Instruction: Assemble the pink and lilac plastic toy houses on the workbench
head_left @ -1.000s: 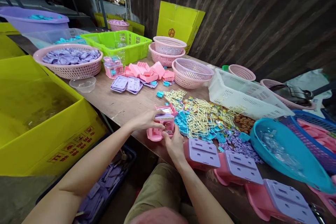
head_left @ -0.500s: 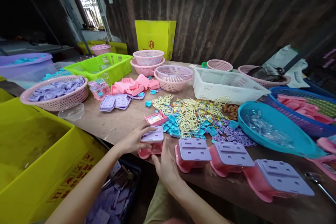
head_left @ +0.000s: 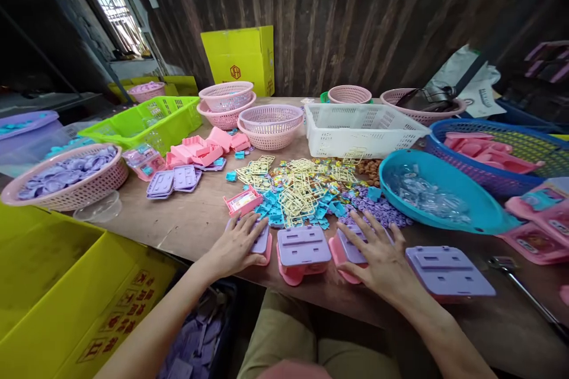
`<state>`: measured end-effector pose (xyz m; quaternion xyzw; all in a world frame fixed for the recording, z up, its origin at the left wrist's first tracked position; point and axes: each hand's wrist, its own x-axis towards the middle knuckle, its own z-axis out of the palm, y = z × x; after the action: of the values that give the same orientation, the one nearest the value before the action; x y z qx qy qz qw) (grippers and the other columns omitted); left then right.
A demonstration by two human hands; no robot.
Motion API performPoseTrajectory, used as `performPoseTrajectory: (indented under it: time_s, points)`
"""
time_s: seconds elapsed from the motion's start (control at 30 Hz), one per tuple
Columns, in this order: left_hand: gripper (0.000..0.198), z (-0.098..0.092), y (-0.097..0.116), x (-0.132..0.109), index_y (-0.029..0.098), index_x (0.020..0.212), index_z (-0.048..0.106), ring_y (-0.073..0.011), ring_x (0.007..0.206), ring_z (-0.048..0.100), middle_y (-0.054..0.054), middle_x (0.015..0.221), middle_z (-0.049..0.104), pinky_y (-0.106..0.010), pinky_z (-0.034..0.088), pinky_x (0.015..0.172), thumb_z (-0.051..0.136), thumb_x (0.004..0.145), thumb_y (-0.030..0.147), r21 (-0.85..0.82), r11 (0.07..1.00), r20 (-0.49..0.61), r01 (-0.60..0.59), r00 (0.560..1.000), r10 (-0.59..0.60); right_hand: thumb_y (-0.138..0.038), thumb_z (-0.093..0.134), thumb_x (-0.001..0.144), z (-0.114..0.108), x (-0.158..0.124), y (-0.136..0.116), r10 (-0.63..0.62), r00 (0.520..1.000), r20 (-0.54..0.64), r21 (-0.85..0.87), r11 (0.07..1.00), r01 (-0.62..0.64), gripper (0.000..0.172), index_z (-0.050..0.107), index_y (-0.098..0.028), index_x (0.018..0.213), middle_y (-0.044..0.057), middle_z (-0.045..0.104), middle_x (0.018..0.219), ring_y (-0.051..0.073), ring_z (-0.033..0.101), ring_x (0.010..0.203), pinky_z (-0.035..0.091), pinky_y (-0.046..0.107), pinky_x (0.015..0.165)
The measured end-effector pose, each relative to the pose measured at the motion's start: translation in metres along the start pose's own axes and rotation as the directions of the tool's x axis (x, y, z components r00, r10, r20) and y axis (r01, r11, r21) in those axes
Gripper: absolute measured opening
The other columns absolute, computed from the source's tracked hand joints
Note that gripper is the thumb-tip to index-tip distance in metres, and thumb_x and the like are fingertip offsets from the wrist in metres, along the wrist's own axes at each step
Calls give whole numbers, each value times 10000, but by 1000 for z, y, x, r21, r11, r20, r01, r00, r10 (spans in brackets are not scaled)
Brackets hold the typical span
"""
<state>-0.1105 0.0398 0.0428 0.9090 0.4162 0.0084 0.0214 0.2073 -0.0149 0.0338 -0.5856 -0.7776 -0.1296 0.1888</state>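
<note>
You are resting your left hand (head_left: 235,243) on the leftmost purple-lidded box (head_left: 263,241) and your right hand (head_left: 377,254) on the third box (head_left: 348,251), fingers extended and gripping nothing, probably steadying both along the table's (head_left: 191,216) near edge. Their lids (head_left: 262,239) are facing up, long axes apparently running side to side.

The lids (head_left: 304,253) look smooth plastic, the tool (head_left: 528,294) shiny metal.

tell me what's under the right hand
Under the right hand is a plastic box with a purple lid and pink base. The left part of both shows; the hand covers much of the rest, and the lid hides whatever is inside.
</note>
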Motion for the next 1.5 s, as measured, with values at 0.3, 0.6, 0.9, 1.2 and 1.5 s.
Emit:
performPoseTrajectory:
  time_s: [0.3,0.6,0.9,1.2,1.5]
  points:
    - [908,7,30,12,249,1411,289,-367,1310,312,-197,1380,387,-581,231,1035,513,673,728,53,996,-52,75,996,-73,-485,624,752,20,-18,-24,90,996,8,-37,995,-90,634,471,-238,1315,156,472,1362,339,394,1251,205,574,1008]
    - [465,-28,25,63,244,1317,396,-270,1142,486,-120,1278,486,-469,415,945,422,898,443,-139,984,-124,-109,988,92,-242,481,865,-29,24,45,100,980,173,262,954,-144,303,618,-202,1132,100,646,1096,235,584,1006,445,377,855]
    - [191,-19,67,191,174,957,641,-233,922,557,-91,958,592,-316,448,756,638,788,264,87,858,272,-507,840,469,-183,700,678,18,119,71,-368,634,681,390,914,111,205,731,-225,876,6,694,719,152,617,668,394,216,586]
    - [182,0,64,192,160,946,610,-204,876,565,-86,979,597,-292,428,701,437,894,186,3,812,181,-584,799,574,-133,679,685,40,98,74,-393,605,693,359,915,184,303,686,-219,975,37,687,771,170,615,692,340,221,572]
    - [198,3,74,184,204,984,614,-108,554,536,-42,955,617,-231,379,498,532,804,204,-221,849,333,-480,781,528,-171,686,674,28,103,82,-385,593,707,427,901,76,116,571,-189,675,-45,474,583,99,423,549,213,209,481]
